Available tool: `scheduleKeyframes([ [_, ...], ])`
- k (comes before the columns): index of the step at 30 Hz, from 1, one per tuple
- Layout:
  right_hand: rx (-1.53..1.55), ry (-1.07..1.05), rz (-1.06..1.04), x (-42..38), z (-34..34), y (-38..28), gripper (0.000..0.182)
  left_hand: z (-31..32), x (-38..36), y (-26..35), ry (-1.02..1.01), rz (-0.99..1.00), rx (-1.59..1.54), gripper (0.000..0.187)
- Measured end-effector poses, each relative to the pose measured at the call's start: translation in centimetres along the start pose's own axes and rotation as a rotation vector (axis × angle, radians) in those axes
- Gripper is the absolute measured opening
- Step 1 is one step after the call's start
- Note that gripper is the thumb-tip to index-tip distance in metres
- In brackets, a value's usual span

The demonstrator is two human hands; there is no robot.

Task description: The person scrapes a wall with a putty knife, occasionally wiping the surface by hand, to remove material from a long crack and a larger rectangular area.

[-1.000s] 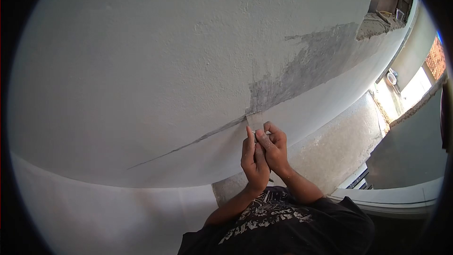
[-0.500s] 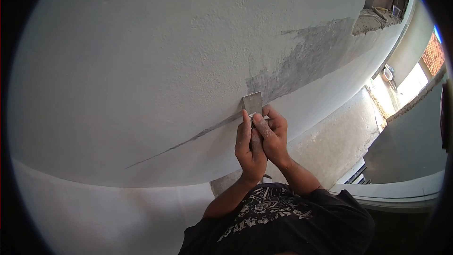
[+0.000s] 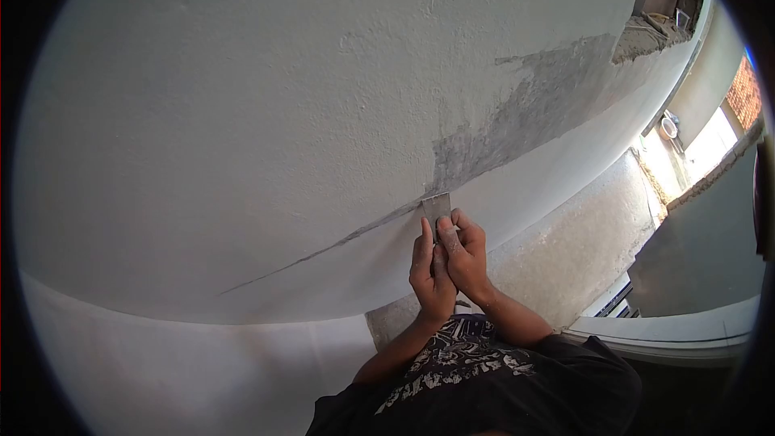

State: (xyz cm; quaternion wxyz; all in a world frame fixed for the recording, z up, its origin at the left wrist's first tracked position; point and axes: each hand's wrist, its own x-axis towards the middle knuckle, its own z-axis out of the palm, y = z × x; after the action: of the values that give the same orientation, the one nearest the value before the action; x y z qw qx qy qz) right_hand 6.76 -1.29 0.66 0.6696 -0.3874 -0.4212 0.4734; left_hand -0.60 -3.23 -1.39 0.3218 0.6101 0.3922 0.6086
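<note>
Both my hands are closed together around a scraper with a flat metal blade. The fingers hide its handle. My left hand grips it from the left, thumb and fingers pointing up. My right hand wraps it from the right, its thumb lying near the base of the blade. Pale dust coats the fingers. The blade's top edge is against or very close to the white wall, just under the left end of a bare grey patch. A thin grey streak runs down and left from there.
At the upper right a rough-edged opening cuts into the wall. A concrete floor stretches below on the right, with a bright outdoor area and a roundish pale container farther off. A low white ledge lies at the lower right.
The scraper and both hands have moved down along the wall, and the blade now sits lower, below the grey patch. The view has shifted slightly. Both hands keep their grip.
</note>
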Motion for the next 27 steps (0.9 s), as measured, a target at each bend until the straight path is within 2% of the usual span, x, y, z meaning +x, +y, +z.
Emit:
scheduleKeyframes([
  [7,-0.015,-0.007,0.025,-0.1,-0.4,-0.5,0.025,0.3,-0.4,-0.1,-0.003,-0.059,-0.079,0.046],
  [10,0.041,-0.003,0.005,0.5,-0.1,-1.2,0.026,0.4,0.3,0.4,-0.010,0.006,-0.059,0.047],
  [14,-0.008,0.005,0.011,0.5,-0.4,-1.3,0.026,1.0,-0.2,-0.1,0.010,-0.064,-0.146,0.048],
  [17,-0.026,-0.022,-0.029,0.6,-0.5,-1.0,0.022,0.9,0.0,-0.4,-0.001,0.014,-0.080,0.047],
  [20,-0.077,-0.054,-0.049,1.0,-0.5,-2.8,0.022,1.3,0.5,1.2,0.031,-0.008,-0.079,0.047],
  [23,-0.056,-0.022,-0.015,0.8,-0.9,-1.0,0.023,1.5,0.4,0.4,0.066,0.033,-0.062,0.048],
  [27,-0.033,-0.059,-0.050,1.4,-0.3,-2.7,0.025,1.1,0.4,0.7,0.023,-0.008,-0.089,0.047],
])
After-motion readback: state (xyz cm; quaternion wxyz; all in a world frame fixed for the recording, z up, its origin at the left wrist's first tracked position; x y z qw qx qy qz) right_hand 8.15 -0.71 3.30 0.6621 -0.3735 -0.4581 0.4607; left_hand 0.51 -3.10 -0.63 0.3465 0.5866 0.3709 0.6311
